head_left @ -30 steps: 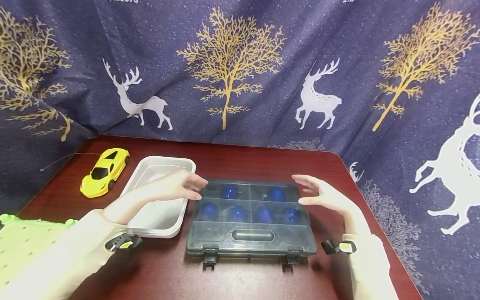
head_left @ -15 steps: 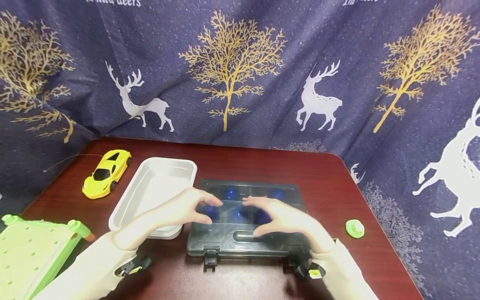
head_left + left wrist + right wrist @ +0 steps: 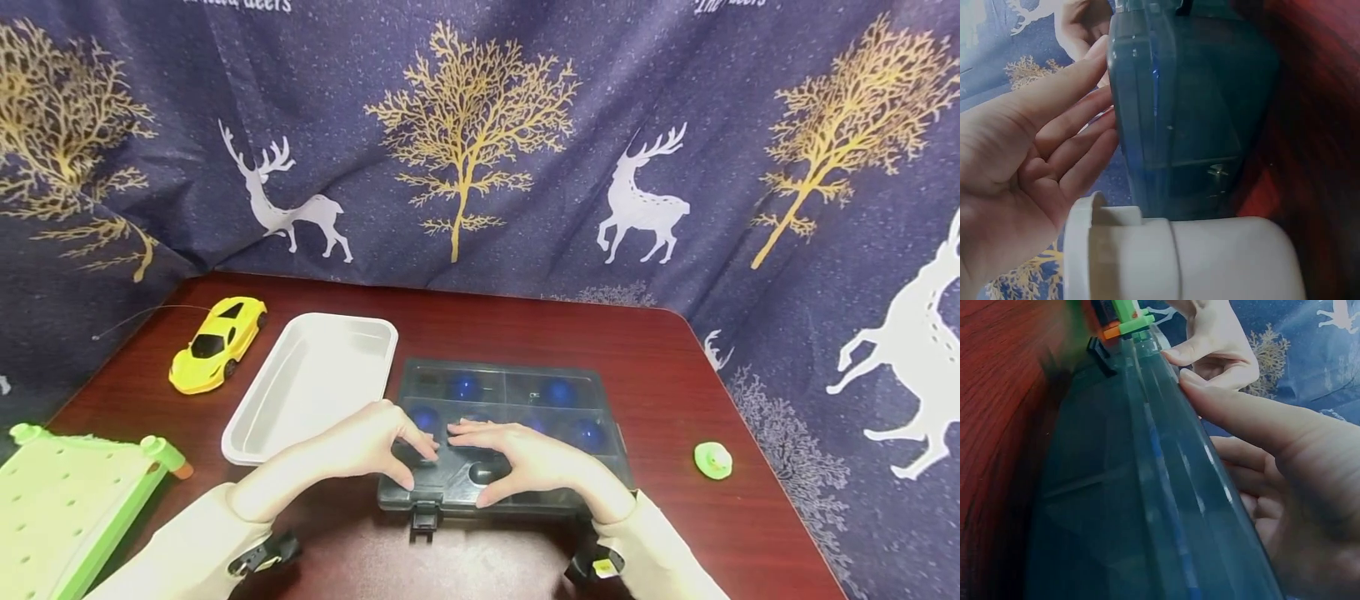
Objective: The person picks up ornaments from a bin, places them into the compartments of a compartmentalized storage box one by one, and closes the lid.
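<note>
A dark translucent plastic case (image 3: 588, 392) lies flat on the table with its lid down. Several blue round things (image 3: 465, 387) show through the lid. At its front left a black latch (image 3: 423, 518) sticks out; the right latch is hidden behind my right arm. My left hand (image 3: 367, 450) is over the case's front left part, fingers loosely bent and thumb at the front edge. Close beside it, my right hand (image 3: 528, 458) spreads over the front middle, covering part of the moulded handle shape. In the right wrist view, the right thumb (image 3: 1200, 387) is right at the lid's edge.
To the left of the case stands a white tray (image 3: 258, 433), close by my left forearm. Beyond it is a yellow toy car (image 3: 213, 350). A green pegged board (image 3: 67, 500) sits front left, and a small round green toy (image 3: 712, 460) lies at right.
My right hand has moved left from the case's right side to its front middle. The left hand has come right and towards the front edge. The case stays in place.
</note>
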A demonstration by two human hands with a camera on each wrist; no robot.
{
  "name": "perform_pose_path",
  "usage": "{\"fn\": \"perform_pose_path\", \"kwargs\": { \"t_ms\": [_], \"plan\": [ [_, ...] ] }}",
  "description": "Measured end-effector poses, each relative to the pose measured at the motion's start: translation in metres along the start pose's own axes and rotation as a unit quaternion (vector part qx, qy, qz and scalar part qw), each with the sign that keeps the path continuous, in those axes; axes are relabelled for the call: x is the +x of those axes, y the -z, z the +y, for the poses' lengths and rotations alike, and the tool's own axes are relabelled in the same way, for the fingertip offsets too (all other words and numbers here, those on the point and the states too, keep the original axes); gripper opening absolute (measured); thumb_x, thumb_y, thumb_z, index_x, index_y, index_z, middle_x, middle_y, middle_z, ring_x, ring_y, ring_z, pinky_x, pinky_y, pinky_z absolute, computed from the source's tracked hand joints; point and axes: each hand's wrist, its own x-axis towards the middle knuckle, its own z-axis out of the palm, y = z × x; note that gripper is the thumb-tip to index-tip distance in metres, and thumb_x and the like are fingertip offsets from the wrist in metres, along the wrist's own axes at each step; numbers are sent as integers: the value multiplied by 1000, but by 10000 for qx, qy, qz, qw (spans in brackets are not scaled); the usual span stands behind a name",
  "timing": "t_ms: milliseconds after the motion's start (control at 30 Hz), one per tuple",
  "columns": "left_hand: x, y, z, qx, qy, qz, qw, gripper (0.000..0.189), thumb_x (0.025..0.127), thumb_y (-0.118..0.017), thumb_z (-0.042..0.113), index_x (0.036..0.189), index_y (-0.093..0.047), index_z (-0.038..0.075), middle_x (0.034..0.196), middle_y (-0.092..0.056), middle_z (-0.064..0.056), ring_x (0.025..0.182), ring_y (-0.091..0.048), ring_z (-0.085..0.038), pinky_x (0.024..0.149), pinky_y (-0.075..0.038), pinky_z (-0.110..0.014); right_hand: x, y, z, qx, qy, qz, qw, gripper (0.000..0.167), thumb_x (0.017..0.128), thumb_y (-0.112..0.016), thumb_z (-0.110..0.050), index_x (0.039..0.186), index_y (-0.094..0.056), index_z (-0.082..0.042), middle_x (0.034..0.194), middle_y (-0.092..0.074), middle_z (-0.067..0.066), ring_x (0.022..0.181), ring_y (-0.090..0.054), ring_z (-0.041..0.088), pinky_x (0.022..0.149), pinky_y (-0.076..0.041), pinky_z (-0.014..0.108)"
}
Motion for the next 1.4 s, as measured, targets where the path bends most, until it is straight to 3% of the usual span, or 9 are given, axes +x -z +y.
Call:
{"fn": "perform_pose_path", "kwargs": {
  "t_ms": [200,567,833,967,1133,1267,1400],
  "plan": [
    [-2,-2,-1,-4,68,46,10000,33,66,-88,16,98,-80,18,111,-74,-3,108,-69,-22,92,-55,-41,-2,-3,2,-18,124,118,9999,74,80,-79,-31,143,-48,-8,154,-41,7,145,-33,28,117,-31,45],
    [-3,-5,-5,-290,109,76,9995,35,65,-88,17,98,-80,17,111,-73,-5,103,-71,-22,85,-58,-34,-2,-7,5,61,318,295,9990,73,79,-80,-28,141,-50,-6,152,-44,9,144,-36,28,118,-30,44],
    [-2,-7,-4,-229,181,92,9995,35,64,-88,16,98,-79,16,111,-73,-6,98,-73,-23,84,-58,-35,-3,-8,2,-149,330,320,9988,74,78,-81,-29,140,-51,-5,151,-46,9,143,-37,27,117,-32,41],
    [-3,-7,-2,-154,72,88,9998,37,64,-88,14,100,-79,15,112,-73,-6,97,-73,-23,83,-59,-34,-3,-8,1,-133,302,320,9989,74,77,-81,-29,140,-51,-4,151,-46,10,143,-38,28,117,-32,42],
    [-6,-11,-2,-89,-300,112,9994,42,67,-87,11,107,-76,14,116,-72,-4,108,-69,-21,90,-56,-36,-4,-9,2,-47,289,307,9991,73,78,-81,-29,140,-51,-3,151,-46,10,143,-37,28,117,-32,42],
    [-9,-11,-2,-122,-492,326,9982,37,72,-85,13,108,-76,14,114,-73,0,108,-69,-18,93,-55,-35,-3,-9,3,-46,313,296,9991,73,78,-80,-29,140,-51,-4,151,-45,10,143,-37,28,117,-32,42],
    [-12,-6,1,-670,-468,494,9954,28,80,-80,17,107,-76,12,105,-75,3,97,-70,-8,79,-57,-28,-3,-9,4,-58,276,275,9992,72,79,-80,-30,140,-51,-4,152,-45,9,144,-37,27,117,-32,41]
  ]
}}
